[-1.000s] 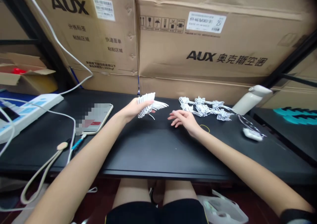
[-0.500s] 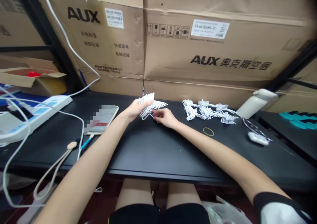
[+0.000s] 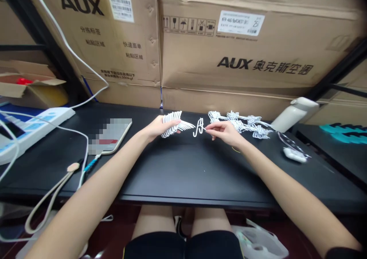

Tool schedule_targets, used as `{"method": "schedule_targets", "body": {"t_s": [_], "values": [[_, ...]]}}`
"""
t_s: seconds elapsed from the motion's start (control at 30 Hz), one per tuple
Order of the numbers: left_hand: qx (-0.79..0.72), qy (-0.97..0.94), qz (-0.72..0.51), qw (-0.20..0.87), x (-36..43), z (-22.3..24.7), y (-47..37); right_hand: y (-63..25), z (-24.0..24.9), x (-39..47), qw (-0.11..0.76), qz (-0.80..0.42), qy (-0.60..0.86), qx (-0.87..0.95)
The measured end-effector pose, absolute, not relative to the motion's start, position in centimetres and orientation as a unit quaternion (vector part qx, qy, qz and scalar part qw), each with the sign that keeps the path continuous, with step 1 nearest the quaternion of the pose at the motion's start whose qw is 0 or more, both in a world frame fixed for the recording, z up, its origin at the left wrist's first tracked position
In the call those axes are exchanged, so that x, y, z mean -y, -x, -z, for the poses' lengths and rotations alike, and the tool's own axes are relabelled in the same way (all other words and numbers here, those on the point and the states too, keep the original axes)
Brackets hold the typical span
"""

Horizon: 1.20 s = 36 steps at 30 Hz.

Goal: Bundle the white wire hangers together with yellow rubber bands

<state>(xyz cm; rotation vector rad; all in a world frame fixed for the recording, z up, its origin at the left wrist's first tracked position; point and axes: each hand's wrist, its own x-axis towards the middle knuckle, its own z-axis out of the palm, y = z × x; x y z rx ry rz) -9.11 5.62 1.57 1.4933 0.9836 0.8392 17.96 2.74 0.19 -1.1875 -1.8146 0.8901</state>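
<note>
My left hand (image 3: 160,128) is closed around a stack of white wire hooks (image 3: 171,125), whose thin stems fan out to the right. Pinched by its end in my right hand (image 3: 225,132) is a single white hook (image 3: 198,128) with curved prongs. It hangs above the desk, its prongs pointing left, close to the stems of the stack. Behind my right hand lie bundles of similar white hooks (image 3: 235,115), in two rows. A yellow rubber band (image 3: 235,149) shows partly beneath my right wrist.
Large cardboard boxes (image 3: 195,72) stand along the back of the black desk (image 3: 172,175). A phone (image 3: 122,136) and a white power strip (image 3: 37,133) with cables lie left. At right are a leaning white bottle (image 3: 294,115) and a white earbud case (image 3: 295,154).
My right hand has moved right, away from the stack, with one hook now in its fingers. My left hand keeps the stack in nearly the same place. The view has shifted slightly.
</note>
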Motion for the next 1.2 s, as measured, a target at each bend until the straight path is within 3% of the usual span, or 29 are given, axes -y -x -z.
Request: {"method": "schedule_targets", "body": {"t_s": [0.73,1.2], "values": [[-0.392,-0.709,-0.282,0.515,-4.5,-1.2,7.6,-16.5,0.0,-1.6,0.389,-0.293,0.407,0.773],[-0.398,-0.724,-0.247,0.507,-3.8,-1.3,6.9,-15.5,-0.5,-0.8,0.403,-0.428,0.452,0.670]]}}
